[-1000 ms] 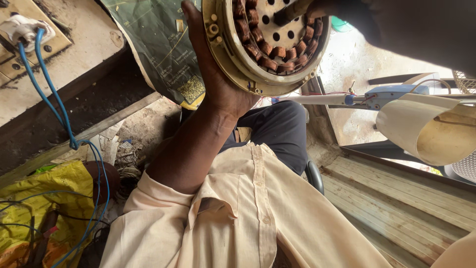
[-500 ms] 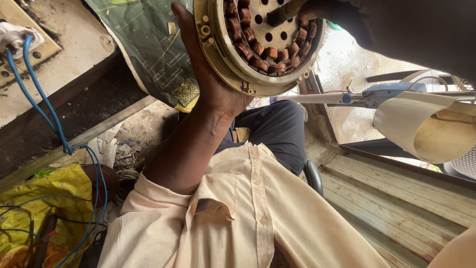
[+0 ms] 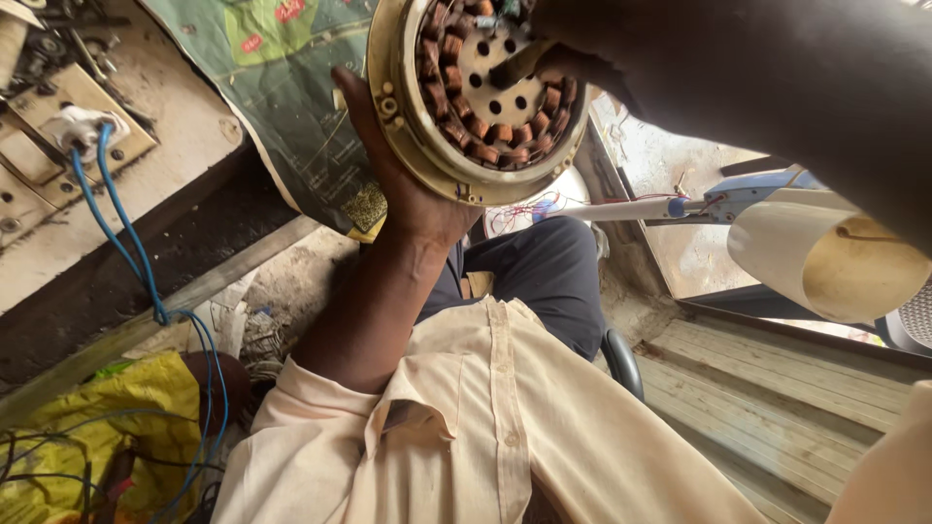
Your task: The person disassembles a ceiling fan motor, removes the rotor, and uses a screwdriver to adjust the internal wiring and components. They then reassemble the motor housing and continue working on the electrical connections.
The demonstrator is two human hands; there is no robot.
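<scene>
The round brass-coloured metal motor housing has a dull, smooth rim; the copper wire coils inside look reddish and ribbed. The cream cotton shirt is matt and softly creased. The blue plastic-sheathed cables shine slightly. The grey wooden planks look rough and weathered.

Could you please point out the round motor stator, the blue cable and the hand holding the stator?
Motor stator (image 3: 476, 97): head view, on its copper coils.
Blue cable (image 3: 126, 247): head view, mid-run.
Left hand (image 3: 408, 194): head view, on the palm.
</scene>
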